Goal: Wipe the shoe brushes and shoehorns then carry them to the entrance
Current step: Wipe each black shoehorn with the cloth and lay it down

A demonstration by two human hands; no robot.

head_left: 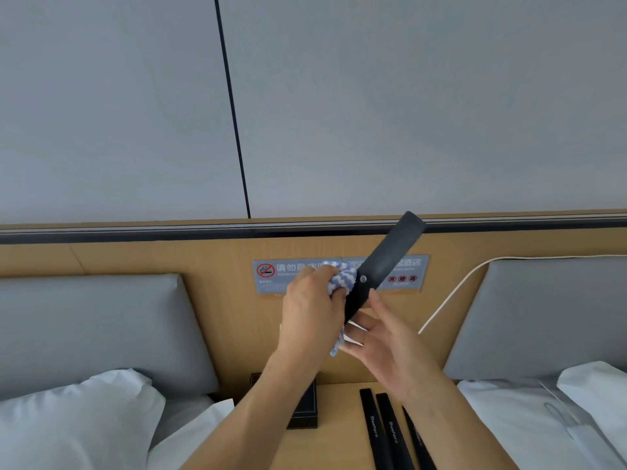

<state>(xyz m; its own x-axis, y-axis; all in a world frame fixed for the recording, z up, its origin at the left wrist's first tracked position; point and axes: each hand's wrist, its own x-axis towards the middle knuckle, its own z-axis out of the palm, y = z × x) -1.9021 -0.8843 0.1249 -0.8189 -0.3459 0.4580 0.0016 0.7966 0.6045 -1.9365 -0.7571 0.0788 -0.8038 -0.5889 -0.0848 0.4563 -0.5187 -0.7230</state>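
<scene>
We pinch the shoehorn [383,262] handle with right fingers [375,296]; the blade runs to 1 o'clock, and the left hand [310,313] clamps the cloth [341,278] at its 9 o'clock side.

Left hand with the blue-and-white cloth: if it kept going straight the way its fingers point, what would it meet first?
The left hand, gripping the blue-and-white striped cloth, points up and right at the black plastic shoehorn held by the right hand. It would meet that first; cloth and shoehorn already look in contact, though depth is uncertain.
</scene>
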